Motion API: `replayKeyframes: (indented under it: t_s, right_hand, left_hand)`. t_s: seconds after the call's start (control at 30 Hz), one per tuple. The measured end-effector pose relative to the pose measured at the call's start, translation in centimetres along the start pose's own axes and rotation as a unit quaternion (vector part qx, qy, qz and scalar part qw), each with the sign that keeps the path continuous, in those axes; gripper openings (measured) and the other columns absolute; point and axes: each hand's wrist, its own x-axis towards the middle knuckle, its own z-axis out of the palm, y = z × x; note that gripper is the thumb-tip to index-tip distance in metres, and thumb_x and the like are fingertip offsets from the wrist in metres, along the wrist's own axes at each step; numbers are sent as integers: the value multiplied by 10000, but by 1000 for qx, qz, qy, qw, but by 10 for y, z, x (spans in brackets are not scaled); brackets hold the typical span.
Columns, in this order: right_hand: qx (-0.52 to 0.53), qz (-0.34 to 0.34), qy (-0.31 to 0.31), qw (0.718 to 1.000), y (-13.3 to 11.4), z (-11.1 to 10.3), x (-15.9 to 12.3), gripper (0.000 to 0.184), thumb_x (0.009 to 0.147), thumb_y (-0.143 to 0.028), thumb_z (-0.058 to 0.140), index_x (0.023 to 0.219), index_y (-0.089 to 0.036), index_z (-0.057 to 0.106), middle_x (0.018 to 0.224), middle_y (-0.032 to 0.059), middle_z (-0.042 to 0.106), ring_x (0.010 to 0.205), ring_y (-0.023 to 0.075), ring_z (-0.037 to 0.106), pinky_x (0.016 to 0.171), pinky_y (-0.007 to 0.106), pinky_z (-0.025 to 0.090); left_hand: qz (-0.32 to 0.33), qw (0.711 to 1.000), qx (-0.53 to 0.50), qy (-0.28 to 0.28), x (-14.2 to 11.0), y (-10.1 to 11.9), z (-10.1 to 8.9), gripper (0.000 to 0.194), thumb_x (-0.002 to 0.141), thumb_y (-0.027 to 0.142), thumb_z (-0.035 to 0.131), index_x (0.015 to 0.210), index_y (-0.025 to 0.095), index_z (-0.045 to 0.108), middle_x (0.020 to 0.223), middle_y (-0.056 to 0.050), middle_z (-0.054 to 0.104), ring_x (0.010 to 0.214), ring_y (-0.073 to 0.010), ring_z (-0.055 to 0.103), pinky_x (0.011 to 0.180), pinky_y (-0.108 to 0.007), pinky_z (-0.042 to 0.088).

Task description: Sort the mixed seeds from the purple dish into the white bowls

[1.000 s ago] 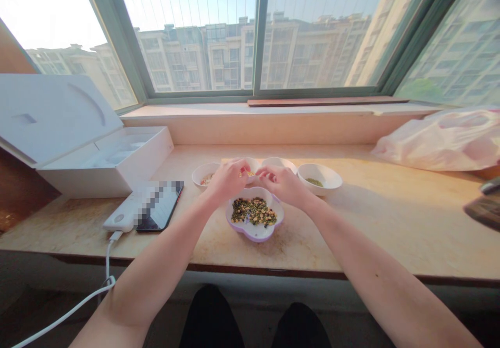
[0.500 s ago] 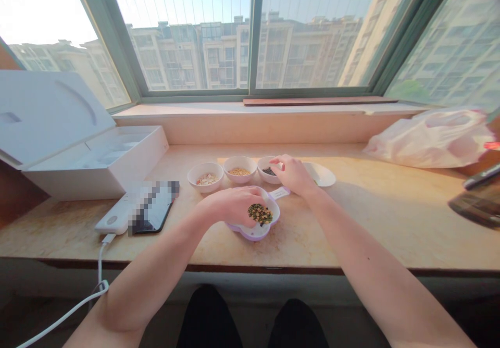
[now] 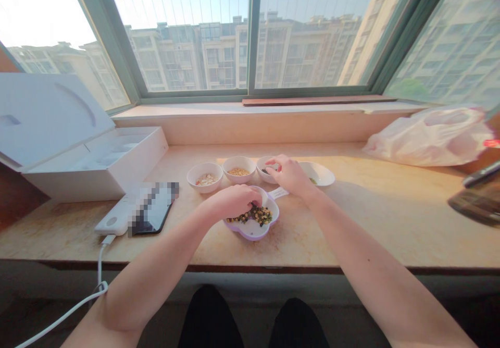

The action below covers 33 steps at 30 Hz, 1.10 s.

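Note:
My left hand [image 3: 234,202] reaches into a purple-rimmed, lobed bowl [image 3: 252,232]. Its fingers are bunched together at the mixed dried beans [image 3: 262,215]; what lies between the fingertips is hidden. Above the small white bowl [image 3: 265,179] of black beans [image 3: 266,170], my right hand [image 3: 291,173] is bent with thumb and forefinger apart, and I see nothing held. To the left stand a white bowl [image 3: 239,179] of yellowish grains and a white bowl [image 3: 203,186] of pale flat pieces. A white dish [image 3: 326,176] with some green bits sits partly behind my right hand.
An open white box [image 3: 136,165] stands at the left, with a white power bank [image 3: 113,220], its cable [image 3: 99,270] and a phone [image 3: 152,220] in front. A plastic bag [image 3: 433,137] and a dark glossy object [image 3: 476,202] are at the right. Windows line the back.
My left hand has drawn back and up slightly within the lobed bowl, showing more mixed beans below it. My right hand stays over the black beans, its fingers slightly lower.

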Motion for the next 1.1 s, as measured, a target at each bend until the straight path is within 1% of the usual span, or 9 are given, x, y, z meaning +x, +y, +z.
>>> replayKeyframes:
  t_s: [0.13, 0.43, 0.57, 0.67, 0.77, 0.87, 0.93, 0.97, 1.1]
  right_hand:
    - [1, -8, -4, 1000, 0, 1, -1, 161, 923, -203, 682, 1033, -191, 799, 1062, 82, 770, 790, 183, 658, 821, 318, 505]
    - [5, -18, -6, 1000, 1, 1, -1, 168, 919, -199, 677, 1032, -185, 801, 1038, 87, 760, 770, 178, 653, 795, 315, 507]
    - [19, -18, -1, 1000, -2, 0, -1, 178, 897, -196, 672, 1017, -190, 804, 1026, 89, 777, 739, 178, 652, 778, 322, 513]
    - [71, -4, 0, 997, -6, -3, -1, 194, 860, -173, 652, 965, -188, 814, 932, 79, 790, 749, 186, 661, 785, 322, 518]
    - [177, 18, -62, 982, -11, -7, -2, 208, 823, -188, 640, 933, -177, 815, 853, 60, 777, 689, 164, 635, 704, 295, 505]
    - [294, 60, -208, 931, -16, -10, -7, 261, 838, -328, 679, 991, -152, 797, 655, 16, 679, 512, 116, 512, 530, 262, 416]
    - [346, 71, -281, 892, -20, -10, -10, 355, 829, -470, 731, 956, -141, 775, 585, -12, 601, 472, 96, 454, 477, 245, 358]
    - [362, 70, -298, 880, -21, -9, -12, 409, 807, -533, 757, 920, -140, 763, 581, -17, 583, 471, 89, 445, 468, 238, 343]
    - [390, 65, -297, 869, -24, -4, -15, 535, 738, -669, 793, 828, -147, 713, 581, -26, 556, 467, 76, 417, 449, 226, 295]
  left_hand:
    - [16, 1000, -4, 13, -1, 1, -3, 282, 894, 28, 504, 889, 189, 735, 1007, 2, 757, 844, -165, 682, 756, -270, 474]
    - [34, 999, -13, 24, 0, -1, 0, 289, 860, 57, 547, 957, 210, 773, 1030, -4, 774, 956, -182, 716, 880, -265, 510]
    - [12, 997, -7, 79, -1, 0, -1, 291, 899, 65, 561, 1013, 225, 776, 1017, -3, 790, 936, -183, 727, 850, -267, 519]
    - [-36, 986, -5, 160, 0, -1, -4, 271, 918, 93, 592, 1067, 234, 770, 1004, -12, 787, 909, -185, 723, 824, -276, 528]
    - [-77, 959, -21, 272, 2, -5, -4, 300, 902, 74, 632, 1115, 245, 757, 982, -1, 779, 852, -163, 712, 812, -272, 537]
    - [-72, 934, -21, 350, 4, -9, -2, 250, 898, 86, 681, 1089, 231, 754, 968, -7, 772, 831, -153, 700, 842, -283, 541]
    - [-49, 929, -3, 367, 6, -10, 1, 206, 903, 96, 696, 1057, 220, 752, 938, -11, 762, 836, -155, 692, 867, -297, 540]
    - [-36, 930, 10, 365, 6, -11, 2, 188, 910, 98, 693, 1047, 214, 749, 919, -13, 754, 839, -157, 688, 873, -305, 540]
    - [-14, 944, 51, 326, 6, -10, 5, 132, 963, 136, 637, 1030, 197, 733, 903, -27, 709, 861, -169, 673, 861, -321, 541]
